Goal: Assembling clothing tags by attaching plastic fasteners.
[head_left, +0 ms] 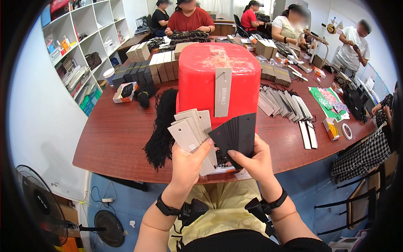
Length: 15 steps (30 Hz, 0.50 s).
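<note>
The left hand (188,161) is closed on a fanned stack of pale grey card hang tags (194,133), thumb across the front of the fan. The right hand (254,161) is closed on a fanned stack of black card hang tags (235,134), thumb on the front face. Both fans are held above the near edge of the reddish-brown wooden table (117,134), side by side and almost touching.

Directly behind both fans stands an upturned red plastic bin (197,80), which blocks the view of the table centre. A single long grey tag (223,92) hangs down its front face.

Left of the red bin lies a bundle of black cord loops (161,126), and further left an open small cardboard box (122,92). Behind and left of the bin stand rows of tan and dark grey flat boxes (145,69). Right of the bin lie overlapping rows of grey and white tags (285,105), then a green sheet (327,103) and a roll of tape (347,131).

Several other people (189,19) work along the far side and right end of the table. A white shelf unit (79,46) stands against the wall left of the bin.
</note>
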Tool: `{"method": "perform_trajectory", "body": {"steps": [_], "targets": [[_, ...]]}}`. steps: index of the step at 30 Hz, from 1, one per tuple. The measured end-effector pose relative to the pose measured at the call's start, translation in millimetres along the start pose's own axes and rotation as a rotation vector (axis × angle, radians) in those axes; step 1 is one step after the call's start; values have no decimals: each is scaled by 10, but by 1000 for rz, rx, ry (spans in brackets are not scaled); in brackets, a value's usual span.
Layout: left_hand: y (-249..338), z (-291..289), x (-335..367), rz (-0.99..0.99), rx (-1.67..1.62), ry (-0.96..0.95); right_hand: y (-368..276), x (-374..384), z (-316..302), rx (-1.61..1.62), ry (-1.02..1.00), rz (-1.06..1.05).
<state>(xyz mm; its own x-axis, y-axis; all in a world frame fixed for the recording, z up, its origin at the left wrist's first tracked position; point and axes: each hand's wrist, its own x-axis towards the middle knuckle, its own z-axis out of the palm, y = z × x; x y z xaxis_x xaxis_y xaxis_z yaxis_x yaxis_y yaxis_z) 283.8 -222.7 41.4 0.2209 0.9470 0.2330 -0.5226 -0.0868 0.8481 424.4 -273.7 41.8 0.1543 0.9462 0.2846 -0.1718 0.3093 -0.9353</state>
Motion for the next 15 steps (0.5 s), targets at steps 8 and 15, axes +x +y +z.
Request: {"method": "perform_trajectory", "body": {"steps": [8, 15], "targets": [[-18, -44, 109, 43, 69, -67, -96, 244, -55, -55, 217, -192], [59, -72, 172, 170, 229, 7, -159, 480, 18, -21, 239, -295]]}}
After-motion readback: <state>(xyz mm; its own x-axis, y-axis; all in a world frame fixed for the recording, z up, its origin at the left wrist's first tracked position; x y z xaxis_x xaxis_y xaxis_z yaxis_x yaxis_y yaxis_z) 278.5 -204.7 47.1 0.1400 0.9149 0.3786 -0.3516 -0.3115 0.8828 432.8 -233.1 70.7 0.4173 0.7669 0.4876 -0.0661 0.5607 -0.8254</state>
